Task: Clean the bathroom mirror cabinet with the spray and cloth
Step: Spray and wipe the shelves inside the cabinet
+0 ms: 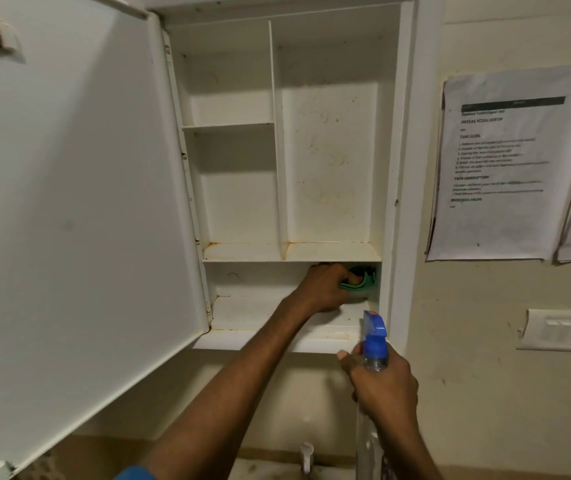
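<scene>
The left hand [324, 287] is curled tight around a green cloth [363, 280], which sticks out past its fingers toward the right. Hand and cloth are deep in the bottom shelf of the white cabinet [329, 161], in that shelf's back right corner. The right hand [382, 382] grips a clear spray bottle [374, 344] by the neck, just below the cabinet's bottom right edge, its blue top pointing up. The cabinet door [69, 202] hangs open to the cabinet's left. Printed papers [512, 168] are stuck on the wall right of the cabinet.
</scene>
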Available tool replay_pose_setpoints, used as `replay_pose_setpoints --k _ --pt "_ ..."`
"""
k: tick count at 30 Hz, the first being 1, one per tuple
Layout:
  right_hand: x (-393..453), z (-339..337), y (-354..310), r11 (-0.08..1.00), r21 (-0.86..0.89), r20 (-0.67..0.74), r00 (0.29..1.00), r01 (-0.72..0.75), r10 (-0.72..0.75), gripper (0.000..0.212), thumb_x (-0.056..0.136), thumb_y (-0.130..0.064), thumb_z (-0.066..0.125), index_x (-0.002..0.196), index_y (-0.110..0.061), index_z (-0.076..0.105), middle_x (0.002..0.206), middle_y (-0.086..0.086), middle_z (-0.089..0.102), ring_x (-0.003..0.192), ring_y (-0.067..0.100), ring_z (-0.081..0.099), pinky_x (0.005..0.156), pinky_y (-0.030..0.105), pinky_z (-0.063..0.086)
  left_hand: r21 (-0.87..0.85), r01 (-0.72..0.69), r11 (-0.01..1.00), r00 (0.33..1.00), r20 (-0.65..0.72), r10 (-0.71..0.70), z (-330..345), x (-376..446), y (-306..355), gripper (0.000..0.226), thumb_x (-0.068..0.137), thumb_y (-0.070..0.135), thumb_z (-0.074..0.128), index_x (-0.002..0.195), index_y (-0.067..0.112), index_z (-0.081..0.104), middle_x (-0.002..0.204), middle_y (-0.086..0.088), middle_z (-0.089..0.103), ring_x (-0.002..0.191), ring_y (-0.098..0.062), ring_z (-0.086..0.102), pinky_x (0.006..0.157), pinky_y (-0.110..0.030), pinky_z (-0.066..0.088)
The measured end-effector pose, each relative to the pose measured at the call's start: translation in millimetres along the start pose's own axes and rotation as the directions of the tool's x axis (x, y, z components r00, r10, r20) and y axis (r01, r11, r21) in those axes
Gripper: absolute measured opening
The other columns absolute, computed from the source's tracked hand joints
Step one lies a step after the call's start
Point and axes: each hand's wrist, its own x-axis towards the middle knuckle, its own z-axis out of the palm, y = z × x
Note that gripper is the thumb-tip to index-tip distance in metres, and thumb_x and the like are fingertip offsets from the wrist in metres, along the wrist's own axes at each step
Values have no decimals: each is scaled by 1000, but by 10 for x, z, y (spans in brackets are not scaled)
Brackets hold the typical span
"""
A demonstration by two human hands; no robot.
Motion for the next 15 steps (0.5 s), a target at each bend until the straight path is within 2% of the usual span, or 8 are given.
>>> replay_pose_setpoints --k 4,8,15 --pt "58 90 35 997 -80 -49 999 -5 1 23 81 -31 76 94 -18 63 78 9 69 72 30 67 78 42 58 17 -4 1000 1000 6 4 -12 19 -4 41 85 8 60 126 13 59 129 -9 60 116 -24 56 95 -30 45" --pt "95 117 31 998 -70 -81 997 11 -16 32 78 -35 79 101 -20 62 84 8 69 76 32 67 80 44 57 77 -26 997 999 28 24 105 -16 -14 33 83 11 62 116 7 64 115 -11 65 105 -27 59 82 -30 44" --pt "90 87 86 996 -91 -107 994 16 -26 24 81 -26 75 99 -16 62 78 9 67 72 29 65 75 43 58 101 17 995 995 94 -26 226 -7 -92 43 81 5 59 125 8 56 124 -12 58 108 -27 53 80 -29 42"
